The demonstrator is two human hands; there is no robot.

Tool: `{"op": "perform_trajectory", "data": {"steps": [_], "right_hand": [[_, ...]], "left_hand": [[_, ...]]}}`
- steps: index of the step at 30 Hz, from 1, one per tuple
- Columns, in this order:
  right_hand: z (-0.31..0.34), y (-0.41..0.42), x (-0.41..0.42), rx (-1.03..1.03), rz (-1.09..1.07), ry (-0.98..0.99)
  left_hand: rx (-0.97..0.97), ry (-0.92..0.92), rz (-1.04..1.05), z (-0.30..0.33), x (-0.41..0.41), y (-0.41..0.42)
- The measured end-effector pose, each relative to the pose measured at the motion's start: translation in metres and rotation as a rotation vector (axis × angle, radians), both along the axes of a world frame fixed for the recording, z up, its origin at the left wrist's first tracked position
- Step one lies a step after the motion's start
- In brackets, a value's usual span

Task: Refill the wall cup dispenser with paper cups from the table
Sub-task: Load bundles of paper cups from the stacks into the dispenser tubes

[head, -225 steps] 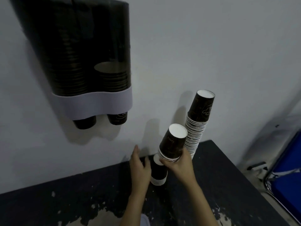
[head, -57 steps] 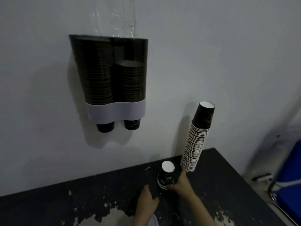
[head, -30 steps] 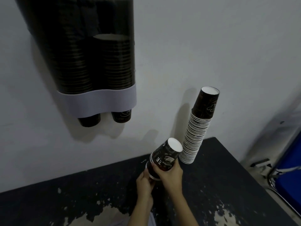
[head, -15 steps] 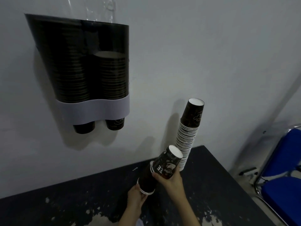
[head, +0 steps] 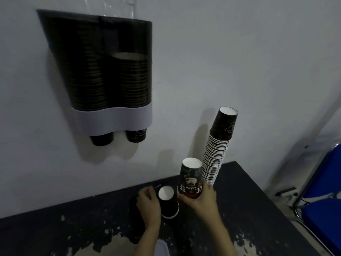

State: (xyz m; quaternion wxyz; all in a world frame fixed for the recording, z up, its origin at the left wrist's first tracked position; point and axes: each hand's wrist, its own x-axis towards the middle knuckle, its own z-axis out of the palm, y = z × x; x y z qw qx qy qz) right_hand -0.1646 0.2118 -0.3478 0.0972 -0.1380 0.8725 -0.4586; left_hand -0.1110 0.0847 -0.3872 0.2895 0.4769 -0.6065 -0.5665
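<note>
A dark wall cup dispenser (head: pixel 110 119) with two tubes hangs at the upper left; both tubes hold stacked cups, the right one lower. My right hand (head: pixel 201 200) grips an upside-down black coffee cup (head: pixel 190 178), lifted above the dark table (head: pixel 249 209). My left hand (head: pixel 147 204) holds a second upside-down black cup (head: pixel 168 204) standing on the table beside it. A tall leaning stack of upside-down cups (head: pixel 217 148) stands against the wall just to the right.
A blue chair (head: pixel 323 200) with a metal frame stands at the right, off the table's edge. The tabletop is worn, with pale patches (head: pixel 110 241) near me. Clear plastic wrap (head: pixel 118 6) hangs above the dispenser.
The tilted cups held together in both hands have come apart: the right hand now holds one upright and higher, the left hand holds the other down on the table.
</note>
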Motion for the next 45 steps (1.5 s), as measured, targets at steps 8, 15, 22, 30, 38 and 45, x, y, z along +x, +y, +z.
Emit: {"op": "perform_trajectory", "data": {"steps": [8, 15, 22, 30, 38, 45], "right_hand": [[0.107, 0.021, 0.008, 0.207, 0.31, 0.049], [0.254, 0.007, 0.022, -0.477, 0.186, 0.277], [0.405, -0.08, 0.026, -0.43, 0.15, 0.785], [0.403, -0.148, 0.009, 0.046, 0.355, 0.79], [0.364, -0.126, 0.007, -0.316, 0.268, 0.727], [0.201, -0.055, 0.002, -0.553, -0.032, 0.297]], "left_hand": [[-0.076, 0.419, -0.366, 0.112, 0.016, 0.037], [-0.093, 0.489, -0.232, 0.154, 0.045, 0.017], [-0.048, 0.396, -0.167, 0.132, 0.056, -0.009], [0.015, 0.48, 0.008, 0.11, 0.044, -0.021], [-0.077, 0.417, -0.057, 0.113, 0.048, -0.018], [-0.15, 0.018, -0.384, 0.076, 0.048, -0.001]]}}
